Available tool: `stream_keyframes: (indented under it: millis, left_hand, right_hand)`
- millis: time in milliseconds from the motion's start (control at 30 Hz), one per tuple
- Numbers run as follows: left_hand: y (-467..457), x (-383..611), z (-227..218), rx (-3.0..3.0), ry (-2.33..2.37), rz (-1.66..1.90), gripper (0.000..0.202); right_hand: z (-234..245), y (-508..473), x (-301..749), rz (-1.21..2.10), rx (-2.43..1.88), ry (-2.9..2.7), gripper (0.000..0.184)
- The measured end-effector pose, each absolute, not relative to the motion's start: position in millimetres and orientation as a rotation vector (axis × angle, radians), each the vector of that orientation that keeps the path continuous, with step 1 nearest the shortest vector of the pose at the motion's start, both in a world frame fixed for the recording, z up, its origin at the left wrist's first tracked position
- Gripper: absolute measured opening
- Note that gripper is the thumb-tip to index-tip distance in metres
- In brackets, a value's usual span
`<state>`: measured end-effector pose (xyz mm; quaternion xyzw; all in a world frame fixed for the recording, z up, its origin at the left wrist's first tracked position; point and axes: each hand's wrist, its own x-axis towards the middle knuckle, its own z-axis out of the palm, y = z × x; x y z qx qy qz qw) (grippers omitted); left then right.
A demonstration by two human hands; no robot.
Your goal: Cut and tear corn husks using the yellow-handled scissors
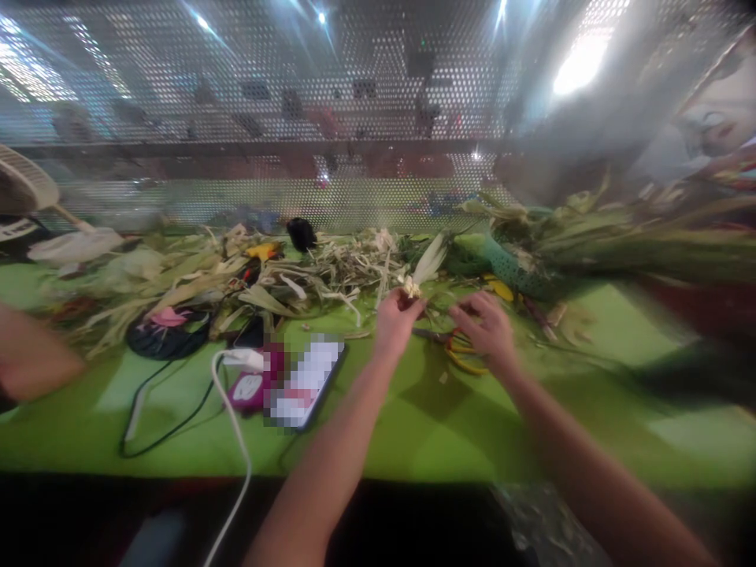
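My left hand (394, 321) is closed on a small pale corn-husk piece (426, 268), its tip pointing up and right above the green table (449, 425). My right hand (487, 331) reaches down with curled fingers onto yellow-handled scissors (464, 352) lying on the table; whether it grips them is unclear. The picture is smeared by motion.
A heap of dried husks and leaves (236, 279) runs across the back of the table. A phone (304, 382), a white cable (236, 425), a black cable and a dark pouch (165, 335) lie at left. Another person's arm (32, 358) enters from the left. A perforated metal screen (354, 94) stands behind.
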<state>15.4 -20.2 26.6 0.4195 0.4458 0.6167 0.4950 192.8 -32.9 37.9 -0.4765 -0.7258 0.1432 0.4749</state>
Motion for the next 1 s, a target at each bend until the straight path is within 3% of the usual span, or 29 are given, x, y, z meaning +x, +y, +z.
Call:
stream_keyframes:
  millis: [100, 300, 800, 1000]
  left_hand:
    - [-21, 19, 24, 1.103, 1.088, 1.518, 0.032]
    - [-25, 23, 29, 0.791, 0.961, 1.473, 0.038]
    - [-21, 16, 23, 0.985, 0.918, 1.339, 0.046]
    - [-20, 16, 25, 0.911, 0.997, 1.407, 0.040]
  right_hand:
    - [34, -34, 188, 0.487, -1.163, -1.887, 0.032]
    - [29, -32, 183, 0.586, -1.123, -1.948, 0.015]
    - [45, -29, 195, 1.038, -1.156, -1.347, 0.034]
    - [46, -31, 190, 1.178, -1.250, -1.594, 0.029]
